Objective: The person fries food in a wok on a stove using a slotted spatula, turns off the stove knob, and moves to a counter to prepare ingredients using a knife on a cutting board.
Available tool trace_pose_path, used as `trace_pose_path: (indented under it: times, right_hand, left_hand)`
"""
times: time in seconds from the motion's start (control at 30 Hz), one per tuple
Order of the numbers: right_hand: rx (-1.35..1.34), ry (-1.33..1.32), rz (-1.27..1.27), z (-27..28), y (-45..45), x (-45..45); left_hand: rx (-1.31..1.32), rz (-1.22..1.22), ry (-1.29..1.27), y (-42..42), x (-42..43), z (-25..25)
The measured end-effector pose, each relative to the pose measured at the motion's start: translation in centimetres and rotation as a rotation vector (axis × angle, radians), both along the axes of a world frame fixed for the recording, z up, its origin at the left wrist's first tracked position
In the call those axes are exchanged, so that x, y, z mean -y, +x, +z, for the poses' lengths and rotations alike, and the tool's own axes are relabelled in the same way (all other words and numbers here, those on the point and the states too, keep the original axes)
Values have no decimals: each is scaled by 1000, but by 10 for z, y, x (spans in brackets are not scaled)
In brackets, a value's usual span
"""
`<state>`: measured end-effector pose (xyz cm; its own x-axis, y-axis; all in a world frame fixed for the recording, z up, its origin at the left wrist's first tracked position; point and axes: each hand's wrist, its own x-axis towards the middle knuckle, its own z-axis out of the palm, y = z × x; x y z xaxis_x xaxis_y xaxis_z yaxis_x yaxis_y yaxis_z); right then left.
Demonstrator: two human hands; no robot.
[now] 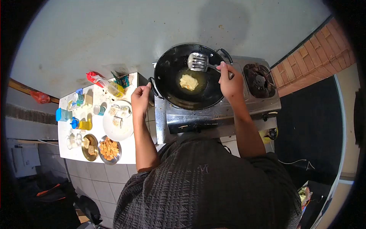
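Black wok (167, 68), braced at one side

The left hand (140, 100) has its grip closed at a side handle (154, 91), seemingly steadying the wok on the stove (183, 124). The right hand (231, 84) grips the slotted spatula (198, 62), its blade beside the pale food piece (188, 82) in the oily bottom, probably for ready reach.

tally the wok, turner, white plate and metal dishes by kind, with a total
Wok: 1
Slotted turner: 1
White plate: 1
Metal dishes, gold-toned and silver-toned: 2
Total: 5
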<state>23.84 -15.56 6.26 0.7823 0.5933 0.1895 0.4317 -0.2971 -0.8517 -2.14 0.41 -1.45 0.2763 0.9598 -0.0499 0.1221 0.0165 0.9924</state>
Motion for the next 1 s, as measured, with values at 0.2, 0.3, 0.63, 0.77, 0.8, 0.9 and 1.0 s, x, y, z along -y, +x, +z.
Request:
trace_pose_path:
  times: [0.2,0.3,0.63,0.77,0.8,0.9,1.0]
  right_hand:
    - [102,-32,-32,-1,-1,1]
    - [46,-13,-21,-3,-5,3]
    - [359,3,34,-10,-3,-1]
    - [29,-14,55,2,-7,0]
    - [132,43,42,-4,-7,-1]
    - [237,22,24,-10,-2,-1]
    - [112,11,27,-5,-3,1]
  left_hand:
    - [18,-13,-16,0,-1,-2]
    - [5,-11,-33,-4,1,0]
    - [16,-30,2,-3,0,0]
    - [21,-17,-12,-2,2,4]
    - [16,-22,-17,-3,1,3]
    - [10,-23,-20,-3,2,1]
    - [14,-21,-14,-2,0,1]
